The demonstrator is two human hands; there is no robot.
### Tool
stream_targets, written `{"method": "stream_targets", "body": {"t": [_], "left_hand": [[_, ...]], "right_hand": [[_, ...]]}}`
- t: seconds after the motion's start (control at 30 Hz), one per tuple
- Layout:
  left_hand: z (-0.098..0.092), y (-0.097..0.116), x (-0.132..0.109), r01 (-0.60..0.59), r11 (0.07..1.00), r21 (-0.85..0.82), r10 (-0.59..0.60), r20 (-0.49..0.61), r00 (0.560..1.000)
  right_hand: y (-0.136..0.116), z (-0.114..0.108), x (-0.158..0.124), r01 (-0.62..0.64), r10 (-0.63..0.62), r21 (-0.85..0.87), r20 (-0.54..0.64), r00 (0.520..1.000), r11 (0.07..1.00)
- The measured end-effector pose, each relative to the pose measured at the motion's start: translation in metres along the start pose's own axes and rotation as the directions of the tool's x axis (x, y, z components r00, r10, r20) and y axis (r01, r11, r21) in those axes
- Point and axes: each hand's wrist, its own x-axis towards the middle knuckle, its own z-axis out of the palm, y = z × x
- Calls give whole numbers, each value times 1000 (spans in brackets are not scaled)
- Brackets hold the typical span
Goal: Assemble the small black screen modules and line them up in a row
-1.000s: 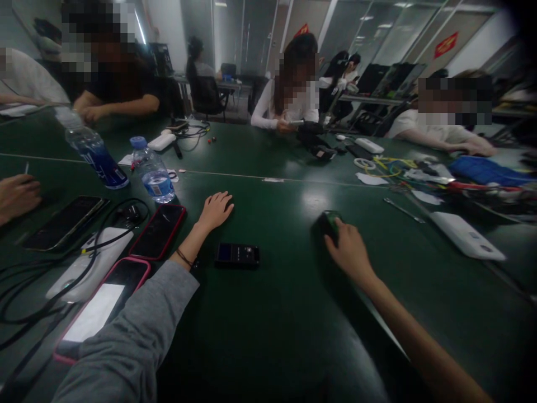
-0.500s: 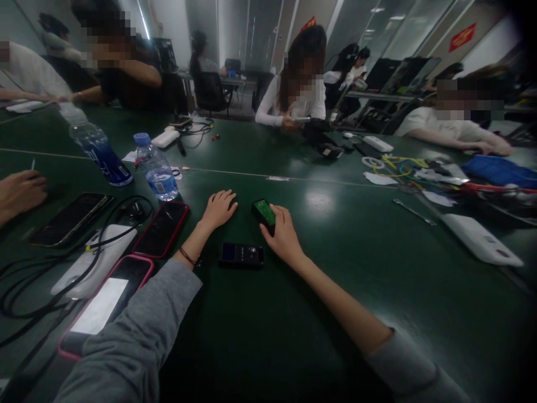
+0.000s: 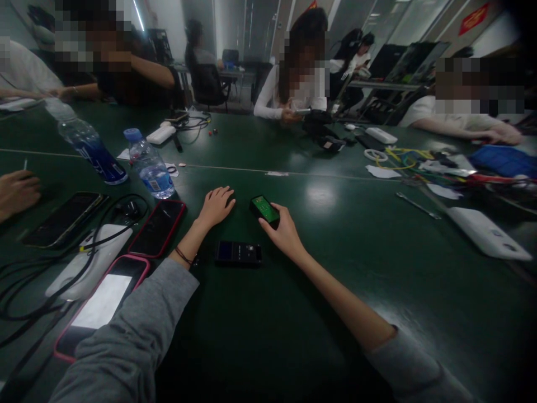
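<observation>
My right hand point(image 3: 284, 234) grips a small black device with a green circuit board on top point(image 3: 264, 209), holding it on the dark green table point(image 3: 319, 291). My left hand point(image 3: 216, 205) rests palm down on the table just left of it, fingers loosely spread, holding nothing. A small black box with a dark screen point(image 3: 238, 253) lies flat between my two forearms, close to my left wrist.
Left of my left arm lie a red-cased phone point(image 3: 158, 227), a pink-cased phone point(image 3: 100, 302), a white power bank point(image 3: 88, 260), black cables and two water bottles point(image 3: 149, 167). Another person's hand point(image 3: 17, 193) is at far left. Several people sit across the table; tools and cables clutter the right.
My right hand carried the green-topped device from the table's middle right over to beside my left hand, then drew it in slightly. My left hand stayed put.
</observation>
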Motion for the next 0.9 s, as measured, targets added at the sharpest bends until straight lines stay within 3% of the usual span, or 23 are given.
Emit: {"method": "stream_targets", "body": {"t": [0.23, 0.9], "left_hand": [[0, 0, 0, 10, 1000, -10, -10, 12, 1000], [-2, 1, 0, 10, 1000, -3, -10, 11, 1000]], "right_hand": [[-8, -7, 2, -124, 117, 107, 71, 991, 986], [-10, -8, 2, -114, 106, 95, 86, 991, 989]]}}
